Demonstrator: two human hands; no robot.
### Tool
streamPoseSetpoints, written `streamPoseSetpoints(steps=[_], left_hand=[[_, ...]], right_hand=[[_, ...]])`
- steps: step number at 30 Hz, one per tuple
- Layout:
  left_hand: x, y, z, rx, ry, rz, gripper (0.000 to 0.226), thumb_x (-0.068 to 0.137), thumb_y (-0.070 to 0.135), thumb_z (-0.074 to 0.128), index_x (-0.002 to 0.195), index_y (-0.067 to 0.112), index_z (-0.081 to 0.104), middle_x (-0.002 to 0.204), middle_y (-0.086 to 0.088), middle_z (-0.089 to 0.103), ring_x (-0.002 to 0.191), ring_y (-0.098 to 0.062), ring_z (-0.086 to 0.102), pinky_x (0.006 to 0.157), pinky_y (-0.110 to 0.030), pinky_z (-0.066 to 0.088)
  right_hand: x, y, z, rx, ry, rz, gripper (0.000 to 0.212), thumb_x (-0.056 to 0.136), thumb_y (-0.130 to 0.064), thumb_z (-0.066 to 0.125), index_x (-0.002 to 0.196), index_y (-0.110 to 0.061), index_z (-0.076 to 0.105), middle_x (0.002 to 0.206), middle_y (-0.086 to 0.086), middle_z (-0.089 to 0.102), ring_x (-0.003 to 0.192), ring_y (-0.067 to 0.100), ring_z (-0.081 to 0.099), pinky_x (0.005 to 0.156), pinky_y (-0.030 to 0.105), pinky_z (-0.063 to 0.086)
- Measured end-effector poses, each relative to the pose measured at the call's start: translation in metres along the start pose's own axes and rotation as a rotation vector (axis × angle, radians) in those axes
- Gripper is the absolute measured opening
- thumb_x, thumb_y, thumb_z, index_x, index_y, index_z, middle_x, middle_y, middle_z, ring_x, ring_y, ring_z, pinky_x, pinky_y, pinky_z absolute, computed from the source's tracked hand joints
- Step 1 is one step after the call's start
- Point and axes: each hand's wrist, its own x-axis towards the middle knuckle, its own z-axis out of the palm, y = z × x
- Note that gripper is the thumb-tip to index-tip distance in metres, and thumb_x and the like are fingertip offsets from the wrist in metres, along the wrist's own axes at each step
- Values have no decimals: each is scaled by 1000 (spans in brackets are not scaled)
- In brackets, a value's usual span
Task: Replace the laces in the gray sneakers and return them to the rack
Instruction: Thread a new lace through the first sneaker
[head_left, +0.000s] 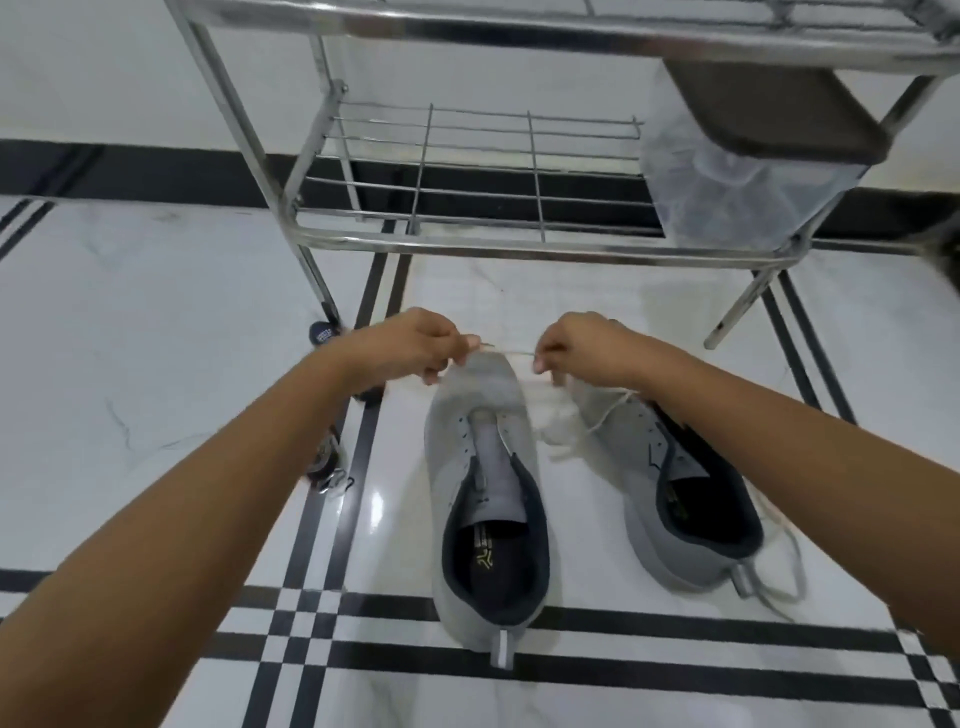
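Two gray sneakers stand on the tiled floor with their toes toward the rack. The left sneaker (485, 499) has bare eyelets and no lace. The right sneaker (685, 499) lies partly under my right forearm, and a white lace (602, 415) trails across its toe. My left hand (415, 345) and my right hand (576, 345) each pinch an end of a white lace (511, 352) stretched between them just above the left sneaker's toe. More white lace (779, 577) lies loose by the right sneaker's heel.
A chrome shoe rack (467, 244) stands right ahead, its lower wire shelf bare on the left. A translucent bag with a dark box (737, 176) sits on that shelf's right side. Small dark objects (324, 467) lie on the floor by the rack's left leg.
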Motion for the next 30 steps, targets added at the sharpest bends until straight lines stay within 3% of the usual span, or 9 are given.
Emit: streamPoseSetpoints(steps=[4, 7, 10, 14, 17, 18, 22, 26, 30], left_hand=[[-8, -11, -16, -26, 60, -28, 31, 91, 41, 52, 78, 15, 62, 65, -5, 47, 65, -18, 44, 70, -31, 38], [-6, 1, 0, 68, -16, 8, 34, 94, 39, 49, 85, 11, 64, 63, -2, 49, 61, -12, 45, 63, -24, 36], [-3, 8, 6, 79, -5, 28, 36, 94, 39, 49, 86, 7, 61, 62, -1, 49, 56, -10, 42, 57, -22, 33], [-3, -7, 2, 27, 0, 2, 29, 94, 36, 49, 85, 13, 63, 66, -1, 49, 64, -13, 46, 68, -24, 38], [4, -5, 15, 10, -53, 15, 27, 95, 33, 49, 83, 12, 62, 67, 3, 47, 62, -12, 47, 68, -24, 42], [8, -2, 20, 17, -68, 21, 26, 95, 32, 50, 83, 12, 61, 67, 3, 47, 60, -12, 47, 66, -23, 42], [19, 3, 17, 19, -18, 39, 23, 94, 27, 52, 82, 8, 58, 67, 2, 50, 63, -13, 48, 69, -27, 43], [8, -12, 5, 7, 40, 12, 28, 93, 36, 51, 88, 11, 63, 68, 0, 51, 68, -13, 51, 76, -25, 41], [10, -9, 19, 35, -33, 0, 23, 95, 27, 51, 83, 10, 61, 72, -1, 51, 64, -13, 50, 71, -25, 43]], right_hand=[[2, 12, 9, -220, -47, 44, 30, 89, -30, 61, 115, -15, 66, 104, 2, 66, 97, 18, 59, 80, 29, 46], [2, -24, 7, -109, 10, -132, 48, 84, -35, 67, 128, -20, 56, 109, -1, 53, 96, 13, 50, 79, 25, 39], [4, -36, 4, 58, 29, -128, 27, 88, -27, 64, 107, -9, 67, 101, 7, 64, 91, 21, 55, 70, 24, 39], [-1, -7, 8, -224, 10, 63, 24, 92, -23, 58, 102, -4, 68, 96, 10, 66, 79, 19, 54, 59, 23, 37], [-3, -4, 14, -208, -49, 14, 39, 87, -27, 64, 119, -5, 61, 116, 9, 62, 102, 24, 57, 83, 28, 45], [-3, -11, 17, -115, -53, -39, 40, 86, -28, 66, 119, -7, 60, 116, 7, 62, 101, 22, 57, 82, 26, 44], [3, -24, 13, 164, 21, -45, 17, 91, -20, 60, 79, -8, 63, 77, 4, 63, 55, 8, 49, 51, 18, 37], [0, 7, 8, -3, -26, 118, 25, 93, -23, 57, 96, -1, 68, 75, 3, 66, 58, 6, 50, 51, 13, 37], [1, -5, 12, 20, -104, -9, 47, 86, -28, 66, 127, -9, 54, 112, 3, 60, 85, 12, 59, 68, 18, 43]])
